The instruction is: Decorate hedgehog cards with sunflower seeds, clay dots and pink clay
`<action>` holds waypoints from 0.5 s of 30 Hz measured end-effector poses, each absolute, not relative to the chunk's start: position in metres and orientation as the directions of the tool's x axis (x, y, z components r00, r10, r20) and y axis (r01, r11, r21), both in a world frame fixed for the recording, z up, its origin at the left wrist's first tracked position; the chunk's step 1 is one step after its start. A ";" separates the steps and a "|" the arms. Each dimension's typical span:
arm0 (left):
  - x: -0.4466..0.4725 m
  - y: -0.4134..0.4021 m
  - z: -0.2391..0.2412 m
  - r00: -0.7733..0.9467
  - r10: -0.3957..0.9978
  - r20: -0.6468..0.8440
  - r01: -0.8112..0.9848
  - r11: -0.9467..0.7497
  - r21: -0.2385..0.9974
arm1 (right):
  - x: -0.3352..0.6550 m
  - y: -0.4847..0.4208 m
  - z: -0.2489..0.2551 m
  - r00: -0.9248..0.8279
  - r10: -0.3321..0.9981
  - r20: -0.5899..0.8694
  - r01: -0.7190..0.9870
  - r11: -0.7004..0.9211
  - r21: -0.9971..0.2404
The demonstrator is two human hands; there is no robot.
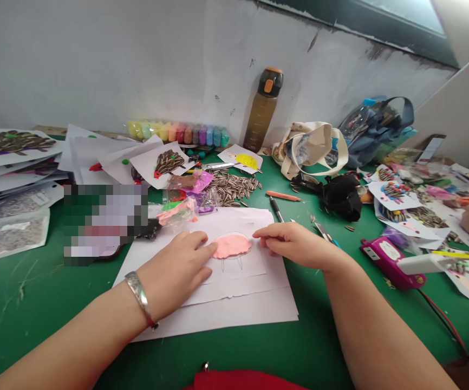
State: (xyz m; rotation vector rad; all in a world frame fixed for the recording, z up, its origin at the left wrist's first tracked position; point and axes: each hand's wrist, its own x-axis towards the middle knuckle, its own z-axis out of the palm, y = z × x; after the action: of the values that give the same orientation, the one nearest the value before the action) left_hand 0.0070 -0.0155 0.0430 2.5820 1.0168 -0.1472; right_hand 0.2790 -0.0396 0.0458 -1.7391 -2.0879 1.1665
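Bag (pixel 192 203) of pink and green clay (pixel 176 213) beyond left hand (pixel 183 259)

The clay (pixel 232 245) is a soft pink, pressed out into a flattened oval that is wider than it is tall, its surface faintly bumpy and its edge uneven. It lies flat on a white sheet (pixel 251 278), filling most of a thin drawn outline; a sliver of the line shows past its right end and along its top. Below it, two narrow, pointed legs are drawn and bare of clay. The sheet lies flat on larger white paper (pixel 259 311), which rests a little askew on the green tabletop (pixel 316 341).
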 end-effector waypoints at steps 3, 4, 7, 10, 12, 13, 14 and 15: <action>0.007 -0.016 0.042 0.737 0.638 -0.222 0.674 -0.676 0.297 | 0.275 -0.041 0.047 -0.344 0.895 -0.285 0.766 0.092 -0.636; 0.007 -0.016 0.042 0.739 0.637 -0.217 0.672 -0.677 0.300 | 0.273 -0.042 0.048 -0.367 0.892 -0.265 0.778 0.138 -0.613; 0.007 -0.015 0.041 0.742 0.638 -0.206 0.668 -0.678 0.308 | 0.267 -0.044 0.046 -0.378 0.889 -0.260 0.826 0.197 -0.527; 0.007 -0.015 0.041 0.742 0.636 -0.209 0.667 -0.675 0.314 | 0.263 -0.045 0.044 -0.379 0.888 -0.261 0.852 0.224 -0.474; 0.007 -0.015 0.041 0.741 0.640 -0.204 0.669 -0.672 0.319 | 0.262 -0.045 0.043 -0.377 0.889 -0.259 0.860 0.233 -0.454; 0.007 -0.015 0.041 0.741 0.642 -0.195 0.667 -0.672 0.322 | 0.261 -0.044 0.043 -0.373 0.892 -0.255 0.864 0.233 -0.446; 0.006 -0.016 0.041 0.742 0.644 -0.188 0.666 -0.672 0.324 | 0.261 -0.044 0.043 -0.369 0.895 -0.251 0.866 0.233 -0.443; 0.006 -0.016 0.041 0.743 0.643 -0.183 0.663 -0.673 0.327 | 0.262 -0.044 0.043 -0.365 0.898 -0.247 0.865 0.229 -0.446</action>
State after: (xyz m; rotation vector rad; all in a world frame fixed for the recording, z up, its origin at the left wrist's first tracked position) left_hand 0.0062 -0.0158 0.0413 2.5709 1.0045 -0.0738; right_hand 0.2615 -0.0444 0.0433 -1.7329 -2.4136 0.8089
